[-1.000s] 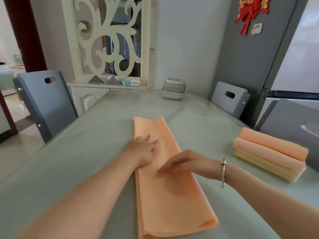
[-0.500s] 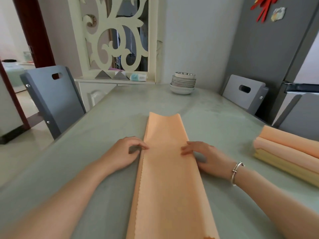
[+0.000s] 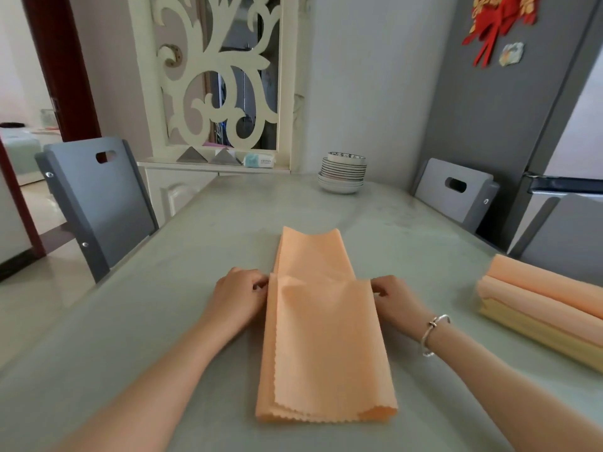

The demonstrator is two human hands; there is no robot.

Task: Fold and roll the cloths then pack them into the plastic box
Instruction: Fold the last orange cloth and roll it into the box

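A long orange cloth, folded into a narrow strip, lies lengthwise on the pale green table. Its middle is raised in a cross fold. My left hand pinches the cloth's left edge at that fold. My right hand, with a bracelet on the wrist, pinches the right edge opposite. The strip's far end lies flat beyond my hands, and the near end shows several scalloped layers. No plastic box is in view.
A stack of folded orange and yellow cloths lies at the table's right edge. Stacked bowls stand at the far end. Grey chairs flank the table at left and right. A grey fridge is at right.
My hands went from pressing on top of the cloth to its two side edges, then pinched them. The cloth now has a raised cross fold between my hands.
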